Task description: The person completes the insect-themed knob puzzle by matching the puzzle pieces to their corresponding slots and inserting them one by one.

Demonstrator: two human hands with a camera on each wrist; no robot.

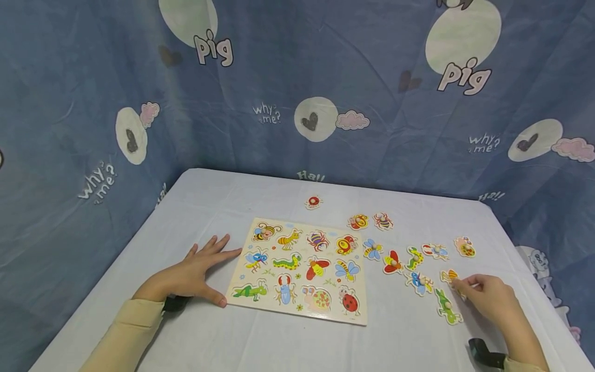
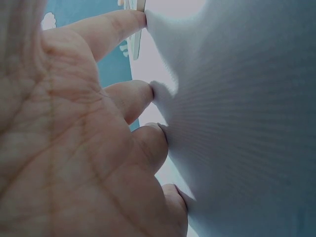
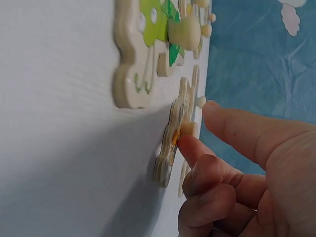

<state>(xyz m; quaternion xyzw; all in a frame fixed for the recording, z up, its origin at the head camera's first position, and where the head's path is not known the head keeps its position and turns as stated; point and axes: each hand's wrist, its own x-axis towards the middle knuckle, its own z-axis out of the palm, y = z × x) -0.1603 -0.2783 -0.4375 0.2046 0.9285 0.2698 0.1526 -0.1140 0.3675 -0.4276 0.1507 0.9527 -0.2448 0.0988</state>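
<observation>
My left hand [image 1: 197, 274] is spread at the left edge of a wooden peg puzzle board [image 1: 304, 318] printed with insects. Its thumb and index finger touch the board's edge; in the left wrist view the fingertips [image 2: 129, 98] rest on the white cloth. At the right, my right hand [image 1: 488, 299] reaches over an orange striped insect puzzle piece [image 1: 448, 276]. In the right wrist view the index fingertip meets that piece's wooden knob [image 3: 188, 129], while the thumb stands apart from it. Beside it lies a green grasshopper piece [image 1: 447, 307].
Several loose knobbed pieces lie right of the board, among them a red-winged insect [image 1: 392, 262], a caterpillar [image 1: 414, 258], a blue insect [image 1: 420, 283] and a snail [image 1: 465, 247]. A ladybug piece [image 1: 313, 202] lies behind the board. A blue printed curtain [image 1: 260, 144] surrounds the table.
</observation>
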